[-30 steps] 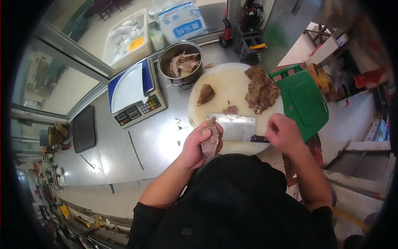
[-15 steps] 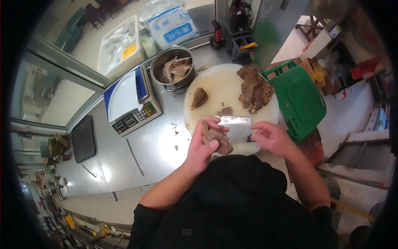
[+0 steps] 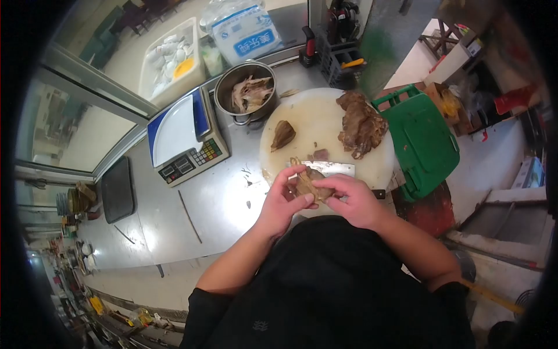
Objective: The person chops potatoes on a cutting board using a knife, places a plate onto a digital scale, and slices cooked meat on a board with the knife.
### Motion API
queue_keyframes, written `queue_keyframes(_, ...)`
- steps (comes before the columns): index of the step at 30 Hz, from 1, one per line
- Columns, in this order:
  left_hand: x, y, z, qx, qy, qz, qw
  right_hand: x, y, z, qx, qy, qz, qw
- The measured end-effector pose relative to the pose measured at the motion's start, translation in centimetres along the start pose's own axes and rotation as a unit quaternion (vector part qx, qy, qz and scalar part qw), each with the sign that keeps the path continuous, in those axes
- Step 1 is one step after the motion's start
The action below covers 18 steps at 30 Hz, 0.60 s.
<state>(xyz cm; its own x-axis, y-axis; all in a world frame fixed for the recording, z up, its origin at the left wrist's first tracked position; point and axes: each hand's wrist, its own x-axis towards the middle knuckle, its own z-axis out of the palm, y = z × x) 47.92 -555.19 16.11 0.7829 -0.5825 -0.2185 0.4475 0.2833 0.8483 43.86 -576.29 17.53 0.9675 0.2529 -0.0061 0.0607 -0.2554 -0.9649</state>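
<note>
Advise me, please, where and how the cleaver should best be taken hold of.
Probably take the cleaver by its dark handle, from the person's right and above. It lies flat on the round board, the handle's end showing beyond the right hand. The broad, flat blade offers little to grip. The right hand, at the meat piece, would likely have to let go first.

One wide fisheye head camera looks from the person's brow, facing forward and steeply down, its round edge dark at the corners. The black shirt (image 3: 319, 279), nearest the lens, fills six o'clock. The left hand (image 3: 282, 200) and right hand (image 3: 357, 200) come close around mid-view; the round chopping board (image 3: 317, 119) reaches one o'clock, the digital scale (image 3: 218, 154) ten.
</note>
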Motion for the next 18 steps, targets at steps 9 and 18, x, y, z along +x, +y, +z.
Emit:
queue_keyframes(9,0.2,-1.2,-1.1,-0.058,0.121,0.038,0.990,-3.7,10.3,-4.1,-0.396,-0.074,0.123,0.907)
queue_keyframes(18,1.4,-2.4,-3.2,-0.163,0.193,-0.077,0.965,-4.9,11.6,-3.8,-0.387,-0.109,0.113,0.909)
